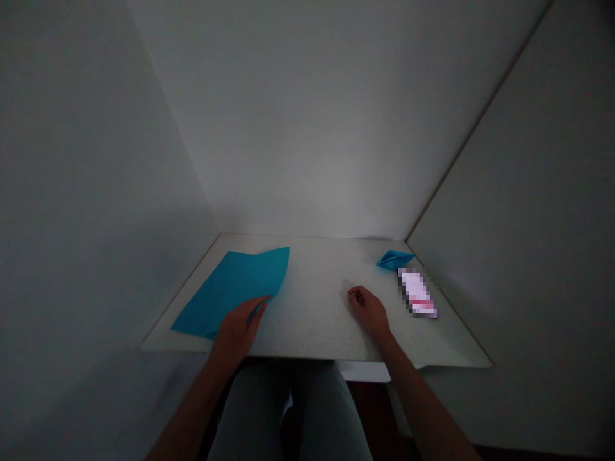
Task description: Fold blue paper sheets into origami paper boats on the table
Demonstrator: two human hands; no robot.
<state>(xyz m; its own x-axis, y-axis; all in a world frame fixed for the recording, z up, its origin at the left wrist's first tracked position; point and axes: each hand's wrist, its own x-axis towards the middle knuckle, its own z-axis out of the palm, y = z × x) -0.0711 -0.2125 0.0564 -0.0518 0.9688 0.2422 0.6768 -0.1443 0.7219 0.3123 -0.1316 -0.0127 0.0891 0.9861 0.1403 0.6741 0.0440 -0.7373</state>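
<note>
A sheet of blue paper (pixel 235 282) is on the left part of the white table (pixel 317 275), its right side bent and slightly raised. My left hand (pixel 240 325) is at the sheet's near right edge, with thumb and fingers closed on the paper and covering part of it. My right hand (pixel 369 311) rests on the table to the right of the middle, its fingers curled in and nothing visible in them. Beyond it, near the back right corner, lies a small folded blue paper boat (pixel 394 260).
A phone (pixel 417 292) with a lit, blurred screen lies by the table's right edge, close to the paper boat. Walls (pixel 307 128) stand behind the table and on both sides. My legs (pixel 291 416) are under the front edge.
</note>
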